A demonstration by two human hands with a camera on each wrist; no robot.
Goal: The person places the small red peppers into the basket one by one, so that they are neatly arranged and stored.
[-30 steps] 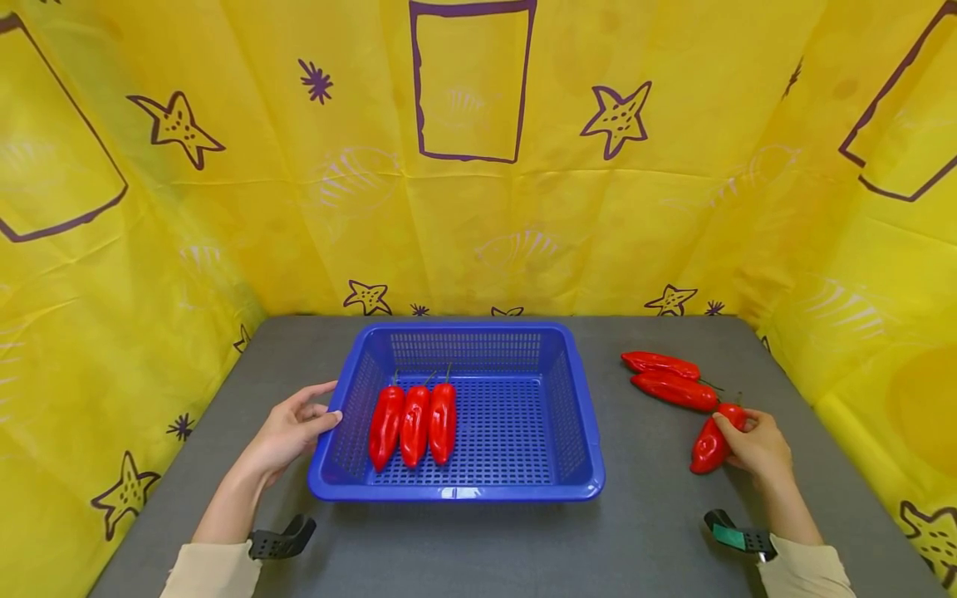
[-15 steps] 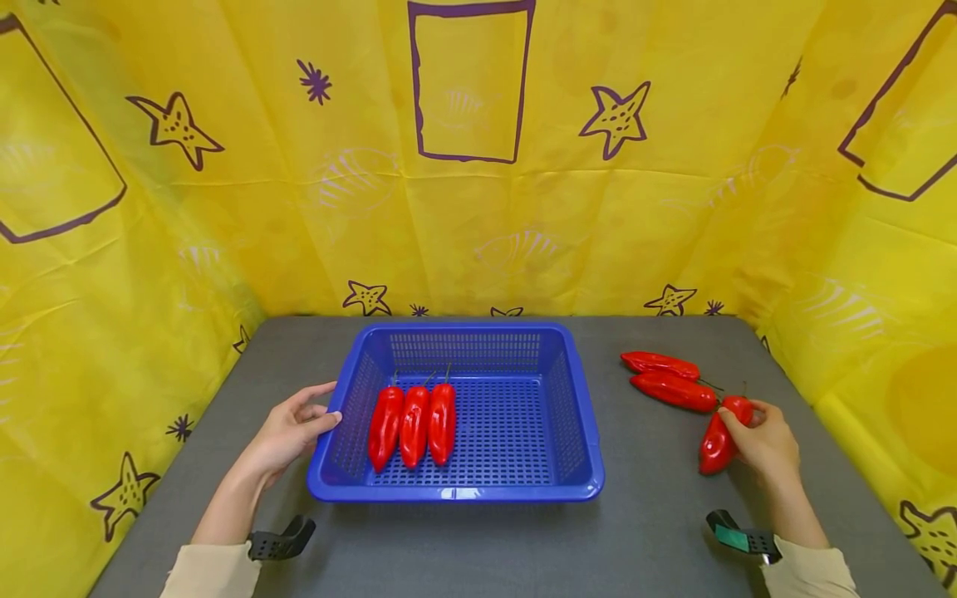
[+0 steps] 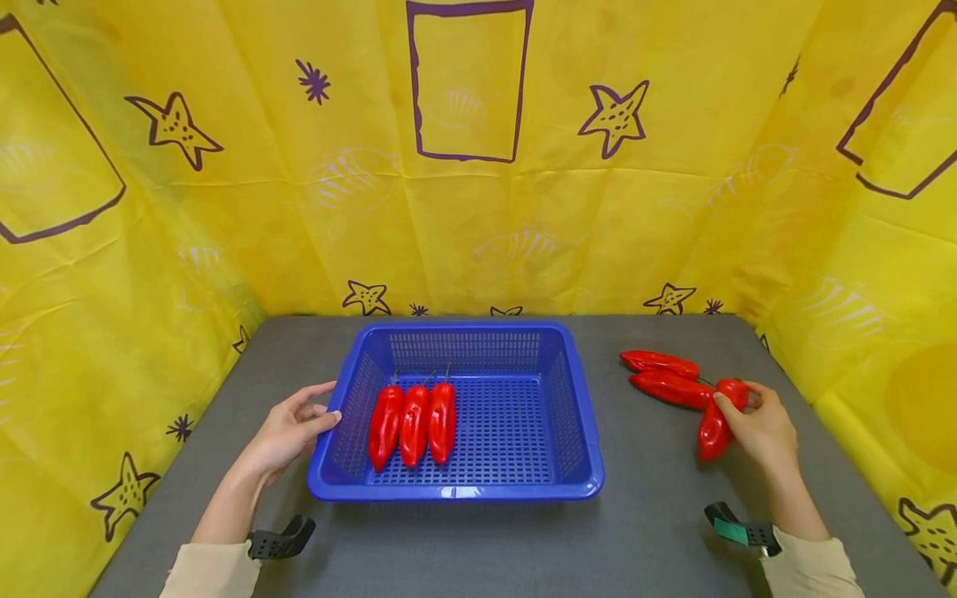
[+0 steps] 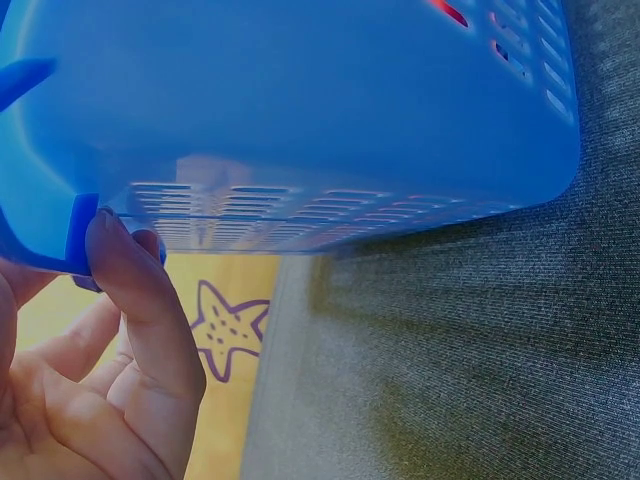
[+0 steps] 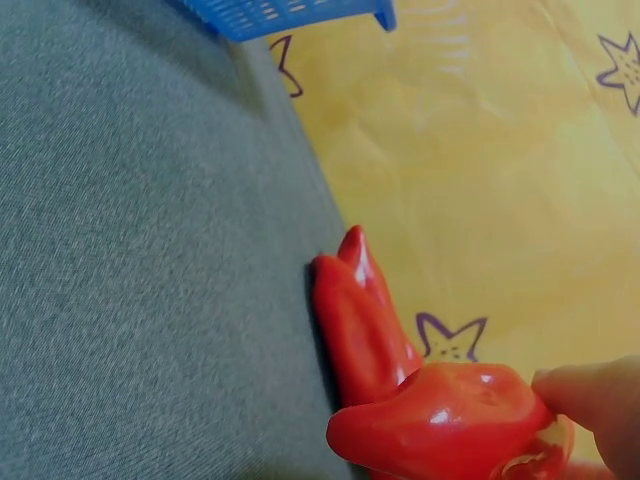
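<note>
the left hand (image 3: 292, 425) pinches the blue basket (image 3: 463, 492) by its left rim; three red peppers (image 3: 414, 426) lie inside, side by side (stems away). rightward, two peppers (image 3: 671, 388) lie on the grey surface (image 3: 523, 548), near another pepper (image 3: 715, 430) in the right hand (image 3: 766, 432)'s narrow grip.

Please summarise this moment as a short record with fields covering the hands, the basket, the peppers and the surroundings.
Left hand: grips the left rim of the blue basket
Right hand: pinches one red pepper between thumb and fingers
Basket contents: three red peppers, side by side towards the basket's left, stems pointing away from the person
Loose items: two more peppers, close together, right of the basket
Surface: grey table
Backdrop: yellow cloth with dark starfish outlines
</note>
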